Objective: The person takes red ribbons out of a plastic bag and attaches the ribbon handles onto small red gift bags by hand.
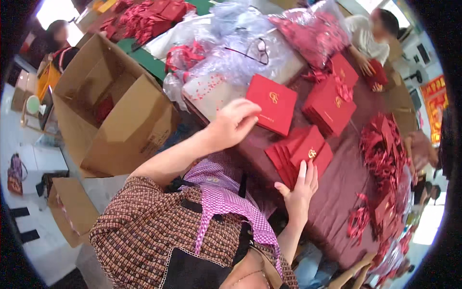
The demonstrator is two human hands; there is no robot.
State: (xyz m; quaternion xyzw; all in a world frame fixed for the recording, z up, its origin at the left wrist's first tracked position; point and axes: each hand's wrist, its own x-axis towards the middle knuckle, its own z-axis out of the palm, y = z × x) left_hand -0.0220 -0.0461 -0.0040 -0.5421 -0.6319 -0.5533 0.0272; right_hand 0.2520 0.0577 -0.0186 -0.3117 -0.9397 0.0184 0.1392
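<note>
on the maroon tablecloth [346,164] lies a square red packet [272,111] with a gold emblem. the left hand [233,124] is at its left edge, fingers curled in toward the thumb; whether they pinch or touch anything, i cannot tell. nearer the wearer than the square red packet, and a little right, are the fanned red folders [284,161]; the right hand [299,191] lies with its fingertips on the top one, fingers straight, thumb spread well away. right of the square red packet is a taller red stack [329,111], and beyond that stack a co-worker's hand touches another red packet [378,72]. beyond the square red packet are clear plastic bags [236,24]; well left of it stands a large open cardboard box [132,127]
</note>
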